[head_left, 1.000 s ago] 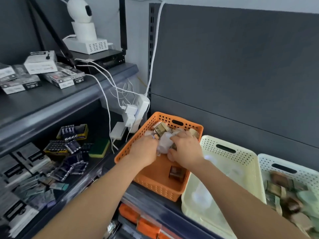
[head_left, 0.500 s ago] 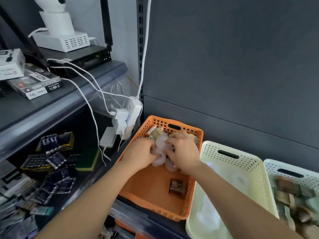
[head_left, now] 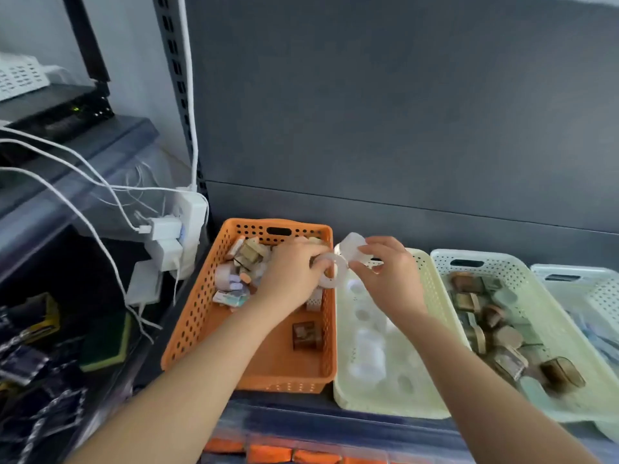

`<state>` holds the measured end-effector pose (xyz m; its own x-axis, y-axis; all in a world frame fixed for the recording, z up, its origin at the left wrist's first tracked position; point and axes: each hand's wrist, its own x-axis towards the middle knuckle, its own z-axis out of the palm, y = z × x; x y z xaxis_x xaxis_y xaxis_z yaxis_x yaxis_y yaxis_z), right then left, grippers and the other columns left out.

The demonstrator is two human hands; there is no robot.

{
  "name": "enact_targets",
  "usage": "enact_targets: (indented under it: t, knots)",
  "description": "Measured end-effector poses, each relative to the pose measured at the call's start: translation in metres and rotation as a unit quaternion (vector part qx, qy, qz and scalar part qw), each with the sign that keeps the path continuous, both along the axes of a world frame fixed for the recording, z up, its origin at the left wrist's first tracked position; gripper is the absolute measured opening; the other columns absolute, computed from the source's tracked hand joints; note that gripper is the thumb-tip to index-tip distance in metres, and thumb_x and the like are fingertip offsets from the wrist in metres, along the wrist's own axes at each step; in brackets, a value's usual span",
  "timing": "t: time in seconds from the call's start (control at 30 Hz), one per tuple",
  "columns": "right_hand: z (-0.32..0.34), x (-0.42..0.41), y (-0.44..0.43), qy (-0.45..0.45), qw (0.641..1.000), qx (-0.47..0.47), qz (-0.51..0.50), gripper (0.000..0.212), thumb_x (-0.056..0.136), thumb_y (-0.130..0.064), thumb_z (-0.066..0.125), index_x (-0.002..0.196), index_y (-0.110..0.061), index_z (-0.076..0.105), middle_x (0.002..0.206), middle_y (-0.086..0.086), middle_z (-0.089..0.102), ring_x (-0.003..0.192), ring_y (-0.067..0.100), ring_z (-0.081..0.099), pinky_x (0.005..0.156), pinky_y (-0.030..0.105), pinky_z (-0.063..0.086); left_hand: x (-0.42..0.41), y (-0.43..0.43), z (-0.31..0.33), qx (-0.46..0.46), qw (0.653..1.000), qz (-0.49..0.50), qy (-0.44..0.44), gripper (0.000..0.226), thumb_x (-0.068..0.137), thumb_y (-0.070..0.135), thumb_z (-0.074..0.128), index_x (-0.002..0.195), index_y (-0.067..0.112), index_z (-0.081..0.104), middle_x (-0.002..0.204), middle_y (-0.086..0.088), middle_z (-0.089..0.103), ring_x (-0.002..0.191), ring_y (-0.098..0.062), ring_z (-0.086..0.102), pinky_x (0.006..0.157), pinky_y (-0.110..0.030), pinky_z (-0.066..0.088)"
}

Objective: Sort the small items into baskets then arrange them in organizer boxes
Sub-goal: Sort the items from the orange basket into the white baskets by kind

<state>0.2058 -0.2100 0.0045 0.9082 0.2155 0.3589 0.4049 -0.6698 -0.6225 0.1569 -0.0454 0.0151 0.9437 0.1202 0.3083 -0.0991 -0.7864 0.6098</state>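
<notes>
In the head view, the left hand was over the far end of the orange basket. Its grip was curled round a white ring. The ring hung right over the edge where the orange basket met the cream basket.

The right hand was over the far end of the cream basket. Its grip pinched a small white roll with thumb and fingertips, just above the ring. The two hands were very close together.

A pile of small items lay at the far end of the orange basket. One brown box sat alone by its right wall, and the orange floor showed in the near half. More white rolls lay in the cream basket.

The baskets stood side by side on the dark shelf. A green basket with brown things in it came next on the right.
</notes>
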Motion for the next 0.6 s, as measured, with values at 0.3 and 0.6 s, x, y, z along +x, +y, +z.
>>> enact_targets:
  t: [0.3,0.6]
  knots:
    - [-0.024,0.011,-0.067,0.083,0.980,-0.178,-0.032,0.036,0.087,-0.019,0.064,0.122,-0.019,0.062,0.138,0.000,0.050,0.117,0.020,0.054,0.094,0.027,0.041,0.038,-0.065,-0.017,0.190,0.975,-0.070,0.096,0.032,0.087,0.004,0.050,0.117,0.014,0.056,0.109,-0.007,0.054,0.099,-0.031,0.058,0.075,-0.041,0.049]
    - [-0.036,0.025,-0.073,0.053,0.958,-0.277,0.046,0.036,0.094,-0.024,0.050,0.130,-0.022,0.052,0.129,-0.001,0.057,0.123,0.022,0.048,0.090,0.035,0.048,0.037,-0.073,-0.036,0.384,0.905,-0.064,0.174,0.069,0.094,0.007,0.037,0.152,0.010,0.000,0.160,-0.009,0.004,0.148,-0.026,0.000,0.117,-0.052,-0.005]
